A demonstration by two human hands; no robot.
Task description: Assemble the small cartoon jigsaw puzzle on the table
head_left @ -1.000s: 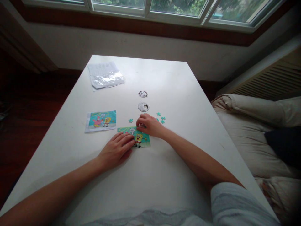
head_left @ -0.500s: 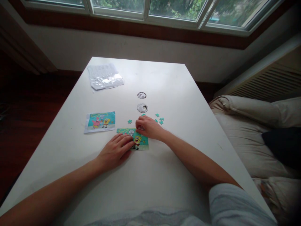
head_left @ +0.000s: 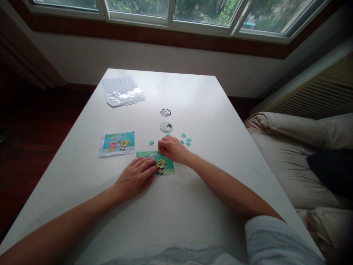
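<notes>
A small teal cartoon jigsaw puzzle [head_left: 162, 164] lies partly assembled on the white table [head_left: 193, 206]. My left hand [head_left: 135, 176] rests flat on its left part, fingers stretched out. My right hand [head_left: 172, 148] is curled over the puzzle's upper right edge, fingertips pressed down together; whether a piece is under them is hidden. Several loose teal pieces [head_left: 186, 140] lie just right of that hand, and one loose piece [head_left: 151, 142] lies to its left. A printed reference picture [head_left: 117, 143] of the same cartoon lies left of the puzzle.
Two small round silvery lids [head_left: 166, 127] sit beyond the puzzle. A crumpled clear plastic bag with paper [head_left: 122, 92] lies at the far left of the table. A cushioned seat [head_left: 298, 154] stands to the right, windows ahead.
My right hand has shifted slightly left along the puzzle's top edge. The left hand stays in place. The view has tilted a little.
</notes>
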